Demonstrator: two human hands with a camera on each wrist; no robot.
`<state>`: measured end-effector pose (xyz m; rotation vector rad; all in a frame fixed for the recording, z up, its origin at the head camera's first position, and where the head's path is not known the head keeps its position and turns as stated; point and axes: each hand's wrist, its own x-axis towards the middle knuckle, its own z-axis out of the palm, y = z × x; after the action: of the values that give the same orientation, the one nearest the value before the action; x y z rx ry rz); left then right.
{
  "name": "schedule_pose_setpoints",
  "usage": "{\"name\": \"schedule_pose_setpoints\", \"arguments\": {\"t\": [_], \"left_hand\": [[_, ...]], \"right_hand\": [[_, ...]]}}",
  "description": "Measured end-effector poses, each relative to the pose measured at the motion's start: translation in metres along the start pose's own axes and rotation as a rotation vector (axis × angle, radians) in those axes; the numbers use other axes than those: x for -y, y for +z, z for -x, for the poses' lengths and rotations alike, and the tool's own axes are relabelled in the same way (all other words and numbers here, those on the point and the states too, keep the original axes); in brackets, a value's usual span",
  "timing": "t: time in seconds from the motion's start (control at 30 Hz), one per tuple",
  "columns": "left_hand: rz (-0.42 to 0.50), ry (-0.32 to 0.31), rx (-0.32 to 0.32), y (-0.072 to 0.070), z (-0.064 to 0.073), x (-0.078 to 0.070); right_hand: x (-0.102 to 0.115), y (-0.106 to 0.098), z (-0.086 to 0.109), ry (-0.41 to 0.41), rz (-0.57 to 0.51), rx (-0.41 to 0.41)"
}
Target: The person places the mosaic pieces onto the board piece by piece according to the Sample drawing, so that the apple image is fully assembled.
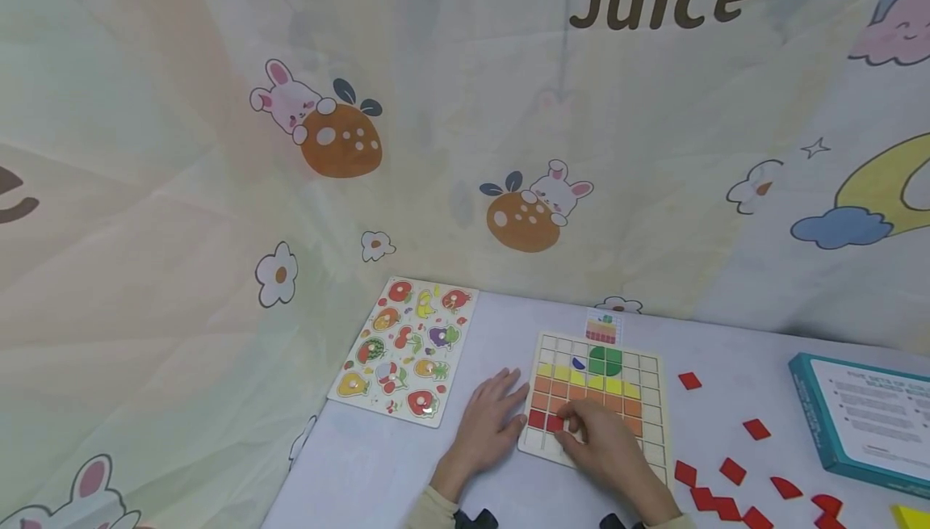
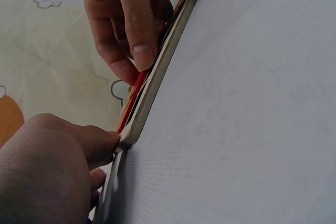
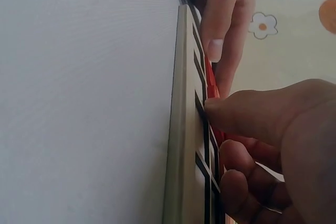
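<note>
A grid puzzle board (image 1: 655, 432) lies on the table with rows of yellow, orange and red tiles and a green shape near its top. My left hand (image 1: 488, 416) rests at the board's left side, fingers extended, its thumb touching the lower left edge. Over the lower rows, my right hand (image 1: 609, 444) pinches a red square tile (image 1: 554, 422) between thumb and forefinger, low against the board beside another red tile (image 1: 537, 418). In the right wrist view the thumb tip is right at the grid lines; the curled fingers partly hide the tiles.
Several loose red tiles (image 1: 733, 471) are scattered right of the board. Farther right lies a teal box (image 1: 814, 424), with a yellow piece (image 1: 911, 517) at the corner. A fruit board (image 1: 374, 388) lies to the left. Behind the puzzle board is a small picture card (image 1: 604, 327).
</note>
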<state>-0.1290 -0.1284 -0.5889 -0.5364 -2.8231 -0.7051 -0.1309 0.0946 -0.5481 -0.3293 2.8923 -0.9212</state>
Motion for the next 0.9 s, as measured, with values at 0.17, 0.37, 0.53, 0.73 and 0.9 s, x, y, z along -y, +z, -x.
{"name": "schedule_pose_setpoints", "arguments": {"t": [0.17, 0.37, 0.53, 0.73, 0.9], "left_hand": [[0.001, -0.005, 0.005, -0.001, 0.0, 0.0], [0.0, -0.018, 0.016, -0.003, 0.0, -0.002], [-0.001, -0.014, 0.016, -0.004, 0.0, -0.001], [0.018, -0.008, 0.015, -0.003, 0.0, -0.002], [0.016, -0.013, 0.02, -0.003, 0.0, -0.002]], "right_hand": [[0.002, 0.001, -0.001, 0.001, -0.001, -0.016], [0.003, 0.002, -0.001, 0.008, 0.0, -0.023], [0.0, -0.001, -0.003, 0.048, -0.033, 0.007], [-0.031, -0.033, -0.01, 0.087, -0.091, -0.053], [-0.084, -0.072, -0.022, 0.071, -0.012, -0.184]]}}
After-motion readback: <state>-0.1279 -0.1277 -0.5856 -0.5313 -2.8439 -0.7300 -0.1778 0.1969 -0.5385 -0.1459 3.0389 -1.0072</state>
